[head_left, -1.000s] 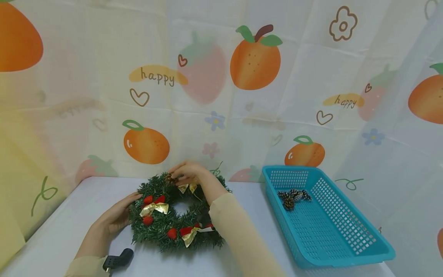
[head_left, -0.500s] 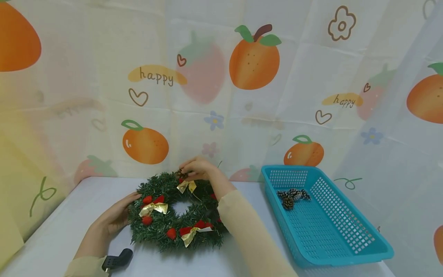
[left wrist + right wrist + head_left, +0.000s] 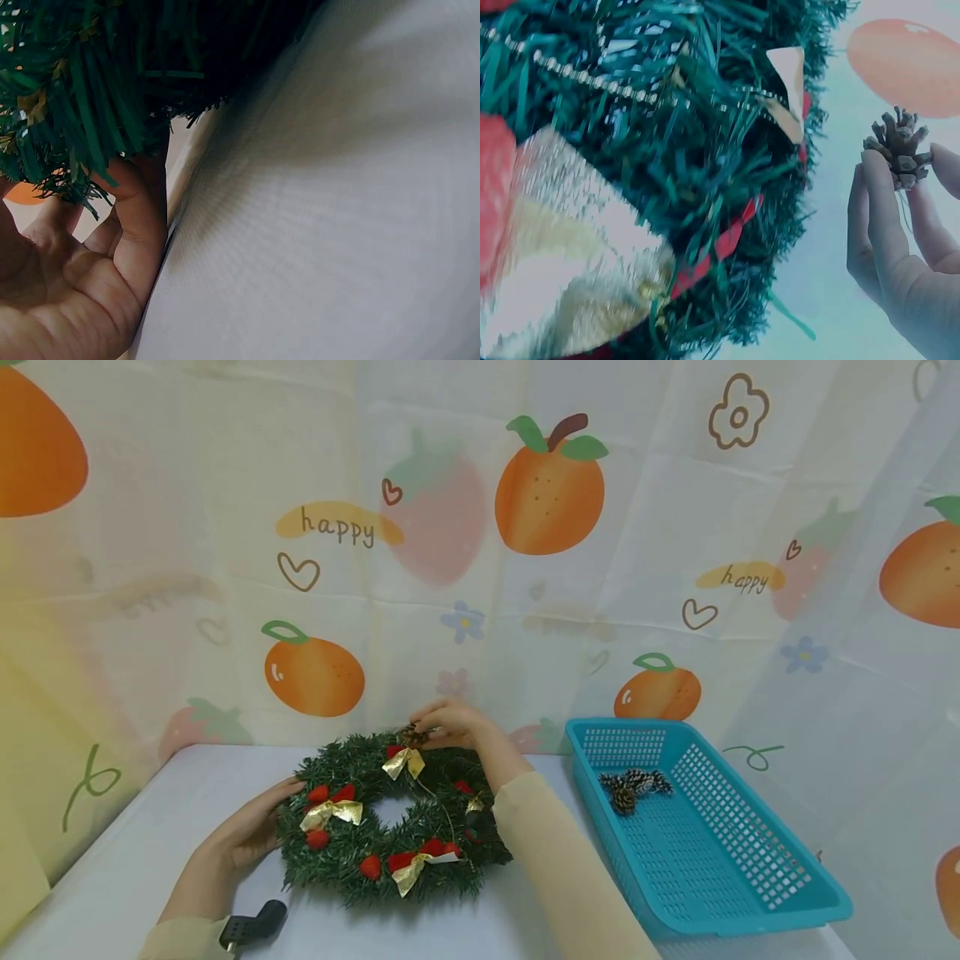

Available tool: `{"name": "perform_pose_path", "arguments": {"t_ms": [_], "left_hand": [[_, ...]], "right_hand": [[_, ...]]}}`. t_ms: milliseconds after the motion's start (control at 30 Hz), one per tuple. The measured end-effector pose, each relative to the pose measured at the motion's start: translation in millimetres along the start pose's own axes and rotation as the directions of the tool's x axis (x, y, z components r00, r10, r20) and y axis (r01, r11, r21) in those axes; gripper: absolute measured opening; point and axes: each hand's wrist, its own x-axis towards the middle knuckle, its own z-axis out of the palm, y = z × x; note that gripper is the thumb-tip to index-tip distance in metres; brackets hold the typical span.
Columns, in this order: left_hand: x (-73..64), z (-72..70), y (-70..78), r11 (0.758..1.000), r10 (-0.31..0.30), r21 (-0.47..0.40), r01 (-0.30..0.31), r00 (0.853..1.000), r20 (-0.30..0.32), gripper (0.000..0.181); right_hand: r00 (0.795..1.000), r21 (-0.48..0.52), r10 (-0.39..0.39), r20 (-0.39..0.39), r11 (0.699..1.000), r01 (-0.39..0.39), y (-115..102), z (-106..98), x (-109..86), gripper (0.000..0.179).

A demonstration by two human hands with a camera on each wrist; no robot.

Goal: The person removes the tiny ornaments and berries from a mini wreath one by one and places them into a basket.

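A green wreath (image 3: 345, 867) with red berries and gold-and-red bows lies on the white table. At its left side my left hand (image 3: 251, 828) holds the edge; in the left wrist view, the fingers (image 3: 139, 217) reach into the greenery, which hides their tips. Above the wreath's far side, my right hand (image 3: 459, 725) pinches a small brown pine cone (image 3: 901, 150) between thumb and fingers. The right wrist view has the cone apart from the greenery, a thin strand hanging below it. Close by in the head view is the far gold bow (image 3: 403, 762).
A blue plastic basket (image 3: 652, 893) stands to the right, with several pine cones (image 3: 630, 789) near its far left corner. Behind the table hangs a fruit-printed curtain (image 3: 465, 668). A beaded string (image 3: 592, 79) runs across the wreath.
My right hand has moved right along the wreath's far side with the pine cone, uncovering the far bow and part of the right side. My left hand has stayed in place.
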Motion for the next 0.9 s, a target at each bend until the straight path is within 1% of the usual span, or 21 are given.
{"name": "perform_pose_path", "arguments": {"t_ms": [133,233,367,567,633,700,733,767,833,900], "left_hand": [[-0.8,-0.4,0.4,1.0,-0.002,0.011,0.002,1.0,-0.007,0.086],[-0.6,-0.2,0.7,0.999,0.002,0.033,-0.001,1.0,-0.015,0.086],[-0.2,0.3,0.8,1.0,0.003,0.025,-0.003,1.0,-0.011,0.086],[0.5,0.1,0.5,1.0,-0.002,0.027,0.002,1.0,-0.01,0.086],[0.9,-0.1,0.3,0.999,-0.001,0.035,0.002,1.0,-0.01,0.087],[1.2,-0.4,0.0,0.999,-0.001,0.046,0.001,1.0,-0.015,0.087],[1.3,-0.5,-0.1,0.999,0.0,0.051,0.001,1.0,-0.015,0.087],[1.5,-0.7,-0.2,0.998,0.0,0.055,0.001,1.0,-0.016,0.087],[2.0,-1.4,-0.4,0.999,0.002,0.054,-0.001,1.0,-0.014,0.087],[2.2,-2.1,-0.7,0.999,0.003,0.045,-0.002,1.0,-0.007,0.086]], "right_hand": [[1.0,-0.007,-0.016,-0.015,1.0,0.016,1.9,-7.8,-3.0,0.042],[1.0,0.001,-0.017,-0.004,1.0,0.017,3.8,-14.5,-4.7,0.043],[1.0,0.002,-0.014,0.001,1.0,0.014,5.7,-24.0,-7.5,0.046],[0.999,0.001,-0.008,-0.031,1.0,0.008,7.1,-38.6,-15.9,0.045],[0.999,-0.003,-0.011,-0.045,1.0,0.011,9.3,-44.2,-15.6,0.044],[0.998,-0.01,-0.038,-0.055,0.999,0.038,12.8,-50.8,-15.2,0.042],[0.998,-0.004,-0.049,-0.033,0.999,0.049,22.6,-61.6,-2.7,0.043],[0.998,-0.007,-0.063,-0.017,0.998,0.063,35.6,-73.8,14.7,0.043],[0.995,0.006,-0.097,0.028,0.995,0.097,66.6,-102.7,56.1,0.045],[0.992,0.037,-0.11,0.055,0.993,0.108,99.5,-131.2,99.8,0.047]]}}
